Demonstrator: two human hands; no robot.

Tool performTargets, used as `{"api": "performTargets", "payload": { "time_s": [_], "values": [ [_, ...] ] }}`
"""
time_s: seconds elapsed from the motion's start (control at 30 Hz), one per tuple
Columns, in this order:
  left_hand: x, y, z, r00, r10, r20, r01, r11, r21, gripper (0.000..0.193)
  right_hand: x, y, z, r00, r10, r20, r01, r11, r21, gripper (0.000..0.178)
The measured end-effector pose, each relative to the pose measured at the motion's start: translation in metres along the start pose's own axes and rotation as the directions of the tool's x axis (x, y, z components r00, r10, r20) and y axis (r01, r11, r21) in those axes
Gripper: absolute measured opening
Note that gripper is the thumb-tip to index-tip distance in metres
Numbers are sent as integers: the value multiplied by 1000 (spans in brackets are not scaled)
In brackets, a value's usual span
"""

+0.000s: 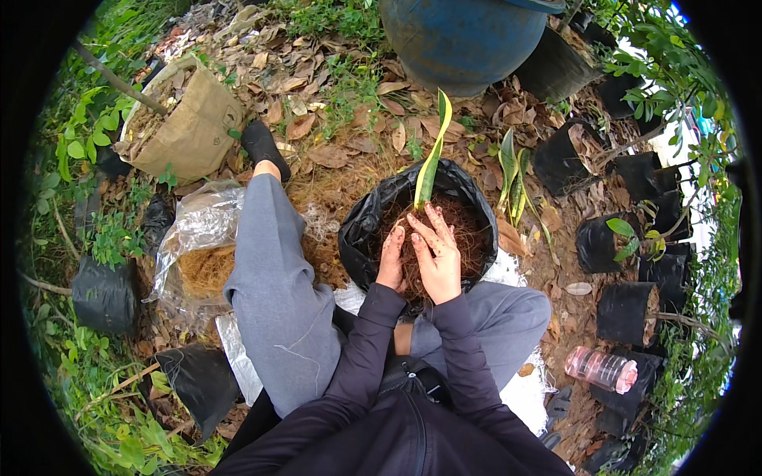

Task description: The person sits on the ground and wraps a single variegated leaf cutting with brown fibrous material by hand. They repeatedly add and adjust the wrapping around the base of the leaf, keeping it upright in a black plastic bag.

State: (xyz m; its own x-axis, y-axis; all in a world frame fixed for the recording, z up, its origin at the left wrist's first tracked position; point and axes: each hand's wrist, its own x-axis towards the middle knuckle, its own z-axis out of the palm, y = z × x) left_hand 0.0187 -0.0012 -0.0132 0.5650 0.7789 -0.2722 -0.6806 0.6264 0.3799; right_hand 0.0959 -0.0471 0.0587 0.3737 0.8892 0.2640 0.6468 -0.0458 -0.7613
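A snake plant leaf (431, 163), green with yellow edges, stands upright in a black plastic grow bag (353, 242) between my bent legs. Brown, fibrous soil (468, 226) fills the bag around its base. My left hand (390, 260) rests on the near left part of the soil, fingers stretched forward and holding nothing visible. Beside it, my right hand (437, 258) lies on the soil with fingers apart, their tips close to the leaf's base. Soil specks cling to both hands. The undersides of my fingers are hidden.
Loose snake plant leaves (514, 174) stand right of the bag. Coconut fibre in a clear plastic bag (208, 262) lies left of my leg. A blue tub (468, 44) stands ahead, a tan sack (190, 127) far left. Black grow bags and a pink bottle (601, 369) line the right.
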Motion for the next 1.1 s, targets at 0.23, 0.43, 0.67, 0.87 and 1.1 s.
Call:
{"api": "performTargets", "payload": {
  "time_s": [0.23,0.43,0.67,0.87,1.1],
  "values": [
    [2,-1,5,988,156,8,-156,983,100,39,-4,-12,16,998,-54,-20,43,930,-364,50],
    [5,1,-5,991,46,-124,-47,999,-6,43,0,-2,8,998,35,58,-50,955,292,52],
    [2,5,-2,995,16,-99,-28,991,-128,40,-23,-5,-1,987,-163,14,161,951,-263,35],
    [-6,9,11,997,15,-72,-12,999,31,36,-11,-10,-14,991,-5,-132,17,995,94,29],
    [-2,6,7,999,-28,-29,27,999,-28,31,1,-13,-17,979,-45,-199,26,995,-95,18]
  ]
}}
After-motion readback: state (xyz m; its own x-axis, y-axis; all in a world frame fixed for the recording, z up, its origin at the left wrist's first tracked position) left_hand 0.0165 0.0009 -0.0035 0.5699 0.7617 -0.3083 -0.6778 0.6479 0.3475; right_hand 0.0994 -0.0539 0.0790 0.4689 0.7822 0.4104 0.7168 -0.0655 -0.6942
